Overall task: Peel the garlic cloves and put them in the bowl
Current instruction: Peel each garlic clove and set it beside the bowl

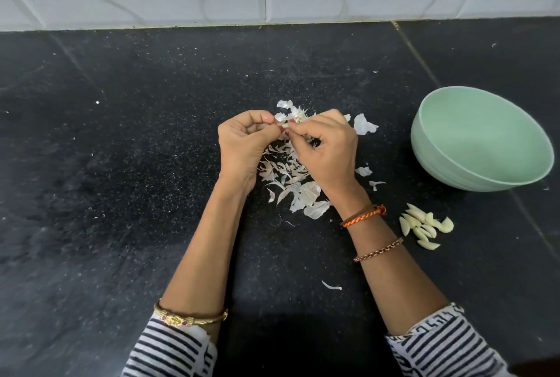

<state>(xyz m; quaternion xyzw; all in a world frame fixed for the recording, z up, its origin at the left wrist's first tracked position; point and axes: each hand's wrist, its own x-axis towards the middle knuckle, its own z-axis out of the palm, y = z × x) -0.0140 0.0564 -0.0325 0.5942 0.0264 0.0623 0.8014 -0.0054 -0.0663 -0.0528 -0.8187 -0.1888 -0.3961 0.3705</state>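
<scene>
L: our left hand (242, 146) palm up, fingers curled, pinching at the shared grip | R: our right hand (328, 149) knuckles up, fingertips meeting it | forearms converge toward the grip.

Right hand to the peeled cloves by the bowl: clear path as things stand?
Probably yes, once freed. The right hand is pinching a garlic piece together with the left hand. The peeled cloves lie uncovered on the counter beside the right forearm, near side of the bowl, nothing between.
</scene>
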